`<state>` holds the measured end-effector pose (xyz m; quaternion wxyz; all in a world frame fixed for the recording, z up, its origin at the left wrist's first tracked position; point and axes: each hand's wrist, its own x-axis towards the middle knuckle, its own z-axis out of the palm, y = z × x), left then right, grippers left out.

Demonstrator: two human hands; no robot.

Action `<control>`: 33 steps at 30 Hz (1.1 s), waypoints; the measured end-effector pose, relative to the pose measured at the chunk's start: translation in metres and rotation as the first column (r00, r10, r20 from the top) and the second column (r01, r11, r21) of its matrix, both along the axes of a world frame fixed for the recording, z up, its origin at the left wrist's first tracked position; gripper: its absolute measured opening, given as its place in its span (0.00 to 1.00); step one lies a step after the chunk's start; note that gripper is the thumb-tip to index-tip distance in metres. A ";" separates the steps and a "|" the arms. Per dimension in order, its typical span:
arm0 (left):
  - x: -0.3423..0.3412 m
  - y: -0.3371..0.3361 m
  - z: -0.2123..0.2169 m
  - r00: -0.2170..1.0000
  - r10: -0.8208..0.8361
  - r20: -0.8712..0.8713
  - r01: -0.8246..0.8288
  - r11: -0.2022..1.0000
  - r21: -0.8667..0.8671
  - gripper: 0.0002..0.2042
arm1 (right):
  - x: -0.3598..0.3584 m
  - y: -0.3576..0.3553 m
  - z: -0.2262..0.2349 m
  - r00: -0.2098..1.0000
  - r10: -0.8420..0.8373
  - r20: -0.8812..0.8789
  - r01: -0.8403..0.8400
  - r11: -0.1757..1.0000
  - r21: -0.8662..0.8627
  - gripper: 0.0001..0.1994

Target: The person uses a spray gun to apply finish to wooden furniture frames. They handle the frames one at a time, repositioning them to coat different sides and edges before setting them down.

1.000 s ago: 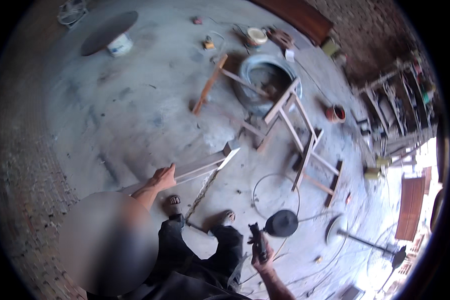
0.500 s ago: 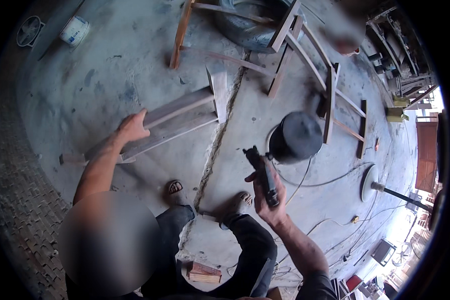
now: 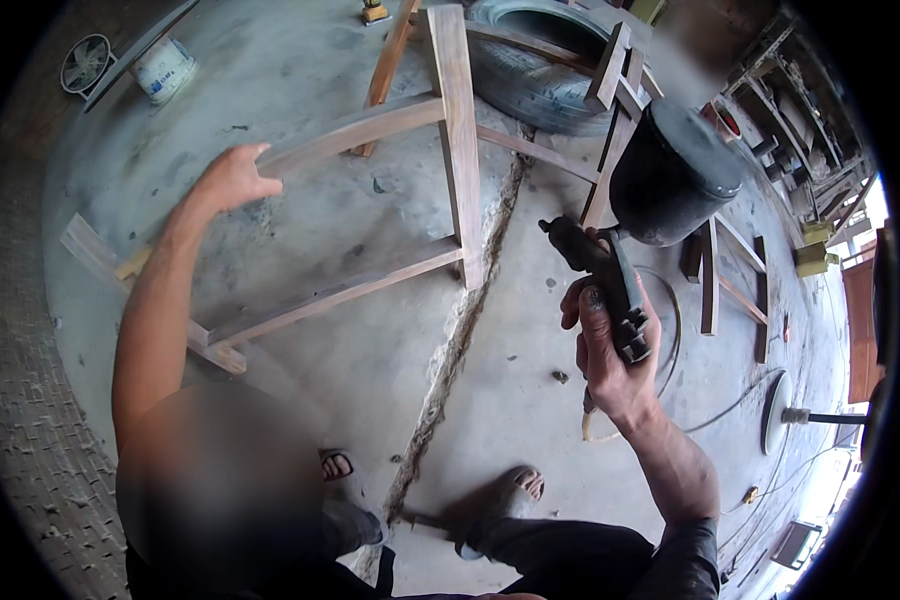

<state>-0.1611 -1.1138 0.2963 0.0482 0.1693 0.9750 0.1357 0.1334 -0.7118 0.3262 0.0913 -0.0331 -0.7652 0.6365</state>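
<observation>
On the left, my left hand [image 3: 234, 180] grips the top rail of a wooden frame [image 3: 457, 150]. The frame has square legs and rails of greyish brown wood and is tilted above the concrete floor. My right hand [image 3: 620, 350] is wrapped round a dark spray gun [image 3: 610, 285], which has a large round black cup [image 3: 670, 175] at its far end. A hose hangs down behind this hand. The gun is held to the right of the frame, apart from it.
A big tire [image 3: 545, 75] lies at the back, with another wooden frame [image 3: 610, 130] against it. A white bucket [image 3: 162, 72] and a fan [image 3: 86, 65] stand far left. A round-based stand [image 3: 778, 412] and hoses lie right. A crack [image 3: 450, 350] crosses the floor.
The wooden frame has come up and closer, tilting with my left hand, which has moved up and slightly left. My right hand has moved right and up with the spray gun.
</observation>
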 end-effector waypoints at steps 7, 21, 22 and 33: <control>0.010 0.002 0.003 0.996 -0.044 -0.081 0.043 0.999 -0.019 0.40 | 0.001 0.000 -0.022 0.990 0.138 -0.001 -0.137 0.990 0.041 0.23; 0.102 0.031 0.042 0.992 0.124 -0.013 -0.124 0.992 -0.017 0.31 | -0.017 -0.012 0.078 0.967 0.082 -0.240 -0.060 0.993 0.097 0.22; 0.106 0.032 0.043 0.992 0.124 -0.012 -0.125 0.992 -0.026 0.29 | -0.018 -0.014 0.081 0.963 0.073 -0.258 -0.048 0.994 0.103 0.22; 0.117 0.027 0.033 0.990 0.062 -0.130 -0.059 0.998 0.025 0.29 | -0.020 -0.014 0.068 0.954 0.070 -0.290 -0.034 0.991 0.129 0.22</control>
